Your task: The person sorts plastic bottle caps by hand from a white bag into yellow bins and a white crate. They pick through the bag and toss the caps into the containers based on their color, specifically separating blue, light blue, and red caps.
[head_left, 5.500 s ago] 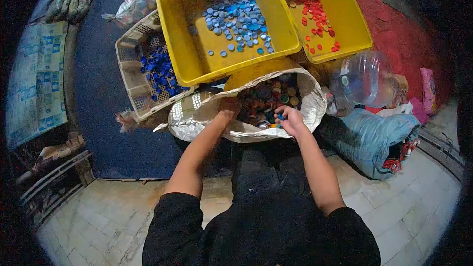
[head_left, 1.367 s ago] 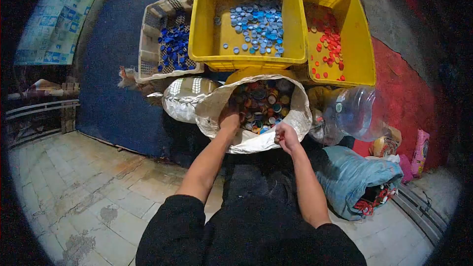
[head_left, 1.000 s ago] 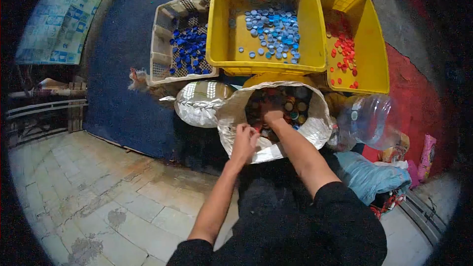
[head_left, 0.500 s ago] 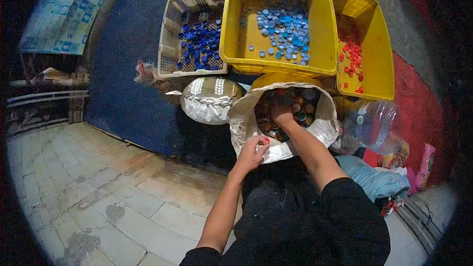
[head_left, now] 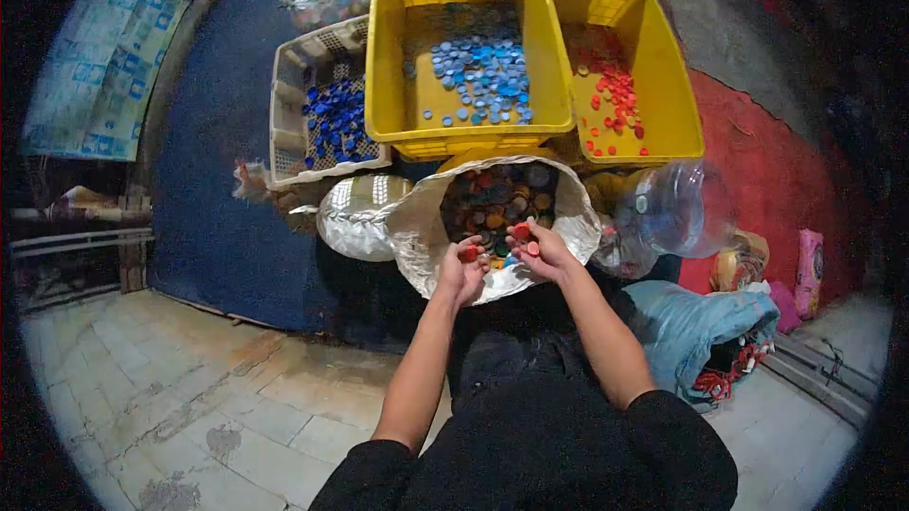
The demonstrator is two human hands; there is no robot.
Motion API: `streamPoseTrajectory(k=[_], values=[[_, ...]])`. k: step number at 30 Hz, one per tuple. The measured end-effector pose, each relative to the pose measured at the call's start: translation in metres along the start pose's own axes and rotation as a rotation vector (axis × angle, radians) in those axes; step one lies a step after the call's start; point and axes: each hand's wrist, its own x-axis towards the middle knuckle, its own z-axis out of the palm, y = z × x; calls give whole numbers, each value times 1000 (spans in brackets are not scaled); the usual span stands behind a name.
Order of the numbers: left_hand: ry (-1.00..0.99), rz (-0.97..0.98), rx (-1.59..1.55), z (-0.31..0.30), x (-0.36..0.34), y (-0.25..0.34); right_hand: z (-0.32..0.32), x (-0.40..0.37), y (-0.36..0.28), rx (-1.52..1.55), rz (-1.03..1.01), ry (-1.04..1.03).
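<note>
A white woven sack [head_left: 417, 255] stands open in front of me, with mixed bottle caps [head_left: 497, 198] inside. Over its near rim, my left hand [head_left: 462, 269] has its fingers curled round a red cap [head_left: 469, 252]. Just to the right, my right hand [head_left: 547, 257] holds red caps [head_left: 533, 249] in its palm and at its fingertips. Behind the sack is a large yellow bin [head_left: 469, 140] with light blue caps [head_left: 483, 75]. A second yellow bin [head_left: 653, 146] on the right holds red caps [head_left: 615, 99].
A white crate [head_left: 284, 123] with dark blue caps [head_left: 336, 118] is at the left. A tied white sack [head_left: 355, 222] lies beside the open one. Clear plastic bottles [head_left: 682, 213] and a blue-green bag [head_left: 677, 322] lie to the right.
My right hand has come up out of the caps and now holds red ones. My left hand has moved from the rim to over the opening. The view has shifted, so the bins appear farther left.
</note>
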Motion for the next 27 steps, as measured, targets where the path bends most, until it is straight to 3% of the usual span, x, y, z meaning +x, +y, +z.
streamPoseTrajectory(k=[1, 3, 6, 8, 12, 14, 17, 21, 23, 24, 26, 27], values=[[90, -28, 9, 10, 6, 1, 8, -12, -2, 93, 34, 7], [84, -67, 65, 5, 30, 3, 0, -16, 0, 234, 79, -39], [164, -79, 296, 7, 66, 12, 5, -35, -2, 309, 17, -4], [190, 193, 1079, 9, 90, 15, 0, -36, 2, 341, 23, 19], [306, 167, 1326, -20, 181, 18, 2, -48, 5, 148, -96, 53], [241, 670, 1723, -8, 207, 25, 1, -51, 6, -22, -98, 142], [294, 594, 1752, 26, 186, 31, -7, -60, 9, -11, -100, 159], [352, 506, 1866, 6, 210, 21, -17, -74, 10, 4, -99, 182], [413, 973, 1972, -24, 234, 16, -22, -79, 12, -6, -97, 176], [409, 971, 1978, -36, 242, 14, -24, -81, 10, 0, -96, 177], [320, 658, 1783, -29, 232, 19, -24, -83, 8, -17, -93, 181], [317, 659, 1790, -19, 207, 20, -23, -83, 9, -32, -106, 200]])
